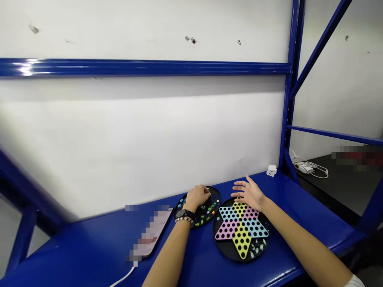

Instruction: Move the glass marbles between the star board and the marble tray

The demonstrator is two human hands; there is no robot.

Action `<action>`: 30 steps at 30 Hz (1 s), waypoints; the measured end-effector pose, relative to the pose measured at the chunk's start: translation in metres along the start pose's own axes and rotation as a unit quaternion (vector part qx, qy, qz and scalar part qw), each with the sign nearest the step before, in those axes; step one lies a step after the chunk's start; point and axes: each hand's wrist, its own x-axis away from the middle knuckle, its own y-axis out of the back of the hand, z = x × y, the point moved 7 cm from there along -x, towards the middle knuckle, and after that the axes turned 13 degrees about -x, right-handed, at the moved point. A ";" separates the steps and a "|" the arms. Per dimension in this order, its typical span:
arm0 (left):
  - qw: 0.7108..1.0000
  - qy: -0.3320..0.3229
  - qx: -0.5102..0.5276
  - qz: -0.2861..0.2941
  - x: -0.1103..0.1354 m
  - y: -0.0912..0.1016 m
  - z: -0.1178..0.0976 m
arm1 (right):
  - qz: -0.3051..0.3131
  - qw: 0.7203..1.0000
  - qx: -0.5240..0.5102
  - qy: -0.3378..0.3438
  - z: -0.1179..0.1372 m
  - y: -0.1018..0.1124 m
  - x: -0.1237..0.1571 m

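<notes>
My left hand (197, 196), with a dark watch and a beaded bracelet on its wrist, reaches over a round black tray (197, 224) holding several marbles in green, yellow, blue and white. Its fingers are curled together, and anything between them is hidden. My right hand (249, 194) is open with fingers apart, above the far edge of a Chinese checkers board (241, 239). The board is round and black, with a star of yellow, pink and blue points full of dark holes. Whitish marbles (257, 246) lie in its near right rim section.
A large tablet-like device (152, 235) with a white cable lies to the left on the blue shelf (98, 243). A white charger plug (271, 170) stands at the back right. Behind are a white wall and a blue crossbar (149, 67); at right, a blue upright (286, 111) and tangled cables (308, 166).
</notes>
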 end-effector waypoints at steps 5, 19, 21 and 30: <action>0.999 -0.028 0.021 -0.031 0.008 0.023 -0.015 | -0.004 0.999 0.051 0.019 0.006 0.001 0.001; 0.911 -0.413 -0.007 0.007 0.123 0.039 -0.200 | -0.112 0.984 0.024 0.137 0.029 0.024 -0.010; 0.911 -0.412 -0.019 -0.010 0.129 0.037 -0.204 | -0.111 0.984 0.028 0.134 0.029 0.023 -0.009; 0.925 -0.373 -0.068 -0.034 0.143 0.022 -0.224 | -0.102 0.985 0.043 0.134 0.029 0.023 -0.007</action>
